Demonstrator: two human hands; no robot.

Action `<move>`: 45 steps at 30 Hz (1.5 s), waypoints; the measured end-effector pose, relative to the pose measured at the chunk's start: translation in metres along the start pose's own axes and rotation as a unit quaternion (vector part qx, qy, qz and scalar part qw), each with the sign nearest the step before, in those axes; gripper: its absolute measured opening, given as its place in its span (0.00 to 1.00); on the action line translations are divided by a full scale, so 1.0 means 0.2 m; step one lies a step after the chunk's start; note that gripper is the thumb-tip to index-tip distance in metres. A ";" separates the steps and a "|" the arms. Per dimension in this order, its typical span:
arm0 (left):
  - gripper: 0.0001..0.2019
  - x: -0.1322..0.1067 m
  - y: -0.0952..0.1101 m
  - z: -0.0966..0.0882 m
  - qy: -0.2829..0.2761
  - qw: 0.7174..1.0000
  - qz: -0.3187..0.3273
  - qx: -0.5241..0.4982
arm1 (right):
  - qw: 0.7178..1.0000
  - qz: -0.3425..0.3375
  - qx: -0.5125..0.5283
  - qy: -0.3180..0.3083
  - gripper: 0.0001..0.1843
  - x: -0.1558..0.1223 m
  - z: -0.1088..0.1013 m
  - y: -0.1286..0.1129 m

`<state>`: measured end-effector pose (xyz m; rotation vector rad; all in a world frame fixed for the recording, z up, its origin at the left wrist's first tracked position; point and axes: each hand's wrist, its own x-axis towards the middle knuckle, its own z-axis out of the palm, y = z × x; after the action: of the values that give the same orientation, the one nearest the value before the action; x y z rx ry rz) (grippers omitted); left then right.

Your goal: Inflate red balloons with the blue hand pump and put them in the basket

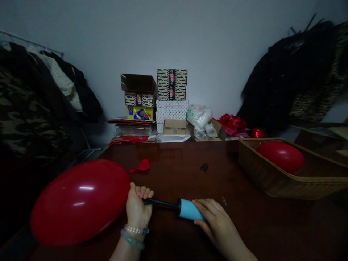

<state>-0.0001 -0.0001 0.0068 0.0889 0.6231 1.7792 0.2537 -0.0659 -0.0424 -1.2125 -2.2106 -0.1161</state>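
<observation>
A large inflated red balloon (80, 201) lies at the left on the dark wooden table (190, 174). My left hand (138, 206) is closed around the balloon's neck where it meets the black nozzle of a hand pump. The pump's light blue barrel (189, 209) lies sideways across the table, and my right hand (217, 224) grips its right end. Two bracelets circle my left wrist.
A flat red balloon (141, 166) and a small dark ring (204, 167) lie farther back. A woven basket (274, 177) at right holds another inflated red balloon (281, 156). Stacked boxes (160, 103), plastic bags and red ribbon line the wall. Dark clothes hang on both sides.
</observation>
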 end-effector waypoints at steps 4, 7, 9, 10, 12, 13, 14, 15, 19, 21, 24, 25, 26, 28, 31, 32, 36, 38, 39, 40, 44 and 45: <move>0.22 -0.03 -0.06 -0.02 -0.004 1.000 -0.021 0.001 | 1.000 -0.001 -0.004 0.013 0.22 0.00 0.02 -0.08; 0.23 -0.06 -0.11 -0.04 -0.014 0.999 -0.038 0.009 | 1.000 0.005 -0.005 0.023 0.22 0.01 0.05 -0.15; 0.23 -0.07 -0.12 -0.05 -0.016 0.999 -0.049 0.016 | 1.000 0.010 -0.006 0.028 0.22 0.02 0.08 -0.19; 0.24 -0.08 -0.13 -0.06 -0.014 0.998 -0.051 0.018 | 1.000 0.013 -0.005 0.027 0.22 0.02 0.08 -0.20; 0.24 -0.08 -0.13 -0.05 -0.008 0.998 -0.051 0.020 | 1.000 0.018 0.000 0.018 0.23 0.03 0.09 -0.22; 0.24 -0.08 -0.12 -0.05 -0.007 0.999 -0.050 0.020 | 1.000 0.021 0.002 0.010 0.24 0.03 0.09 -0.22; 0.24 -0.08 -0.11 -0.05 -0.006 0.999 -0.049 0.020 | 1.000 0.026 0.004 0.001 0.25 0.04 0.09 -0.22; 0.23 -0.07 -0.10 -0.04 -0.007 0.999 -0.048 0.019 | 1.000 0.029 0.007 -0.004 0.25 0.04 0.09 -0.22; 0.22 -0.03 -0.05 -0.03 -0.001 0.999 -0.037 0.017 | 0.999 0.027 0.018 -0.016 0.25 0.04 0.06 -0.16; 0.21 0.00 -0.01 -0.02 0.007 1.000 -0.024 0.014 | 0.999 0.025 0.019 -0.023 0.26 0.04 0.04 -0.11; 0.21 0.03 0.03 -0.01 0.011 1.000 -0.003 0.009 | 0.999 0.036 0.016 -0.030 0.26 0.03 0.01 -0.03; 0.21 0.03 0.04 0.00 0.012 1.000 0.003 0.007 | 0.999 0.037 0.016 -0.031 0.26 0.03 0.00 -0.01; 0.20 0.04 0.05 0.00 0.015 1.000 0.007 0.007 | 0.999 0.036 0.017 -0.030 0.25 0.02 0.00 0.00; 0.20 0.04 0.05 0.00 0.020 1.000 0.010 0.005 | 0.999 0.030 0.017 -0.022 0.24 0.01 0.00 0.02; 0.20 0.03 0.03 0.00 0.021 1.000 0.007 -0.003 | 1.000 0.017 0.014 -0.007 0.22 0.00 0.01 0.02; 0.20 0.03 0.02 0.00 0.020 1.000 0.006 -0.005 | 1.000 0.013 0.012 -0.004 0.21 -0.01 0.01 0.01; 0.20 0.00 -0.02 -0.01 0.009 1.000 -0.004 -0.012 | 1.000 0.003 0.000 0.002 0.22 0.00 0.02 -0.02; 0.21 -0.02 -0.05 -0.02 0.001 1.000 -0.017 -0.013 | 1.000 0.002 -0.003 0.001 0.22 0.00 0.03 -0.06; 0.21 -0.03 -0.06 -0.03 -0.004 1.000 -0.024 -0.012 | 1.000 0.002 -0.004 0.000 0.23 0.01 0.04 -0.08; 0.21 -0.04 -0.08 -0.04 -0.008 0.999 -0.030 -0.010 | 1.000 0.002 -0.003 -0.003 0.23 0.01 0.05 -0.10; 0.22 -0.07 -0.13 -0.06 -0.019 0.998 -0.053 -0.005 | 1.000 0.006 -0.003 -0.003 0.23 0.01 0.07 -0.18; 0.23 -0.08 -0.13 -0.07 -0.019 0.998 -0.055 -0.005 | 1.000 0.007 -0.003 0.001 0.23 0.02 0.08 -0.20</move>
<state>0.0233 -0.0145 -0.0125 0.0792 0.5814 1.6709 0.2141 -0.0808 -0.0450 -1.2316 -2.2015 -0.1179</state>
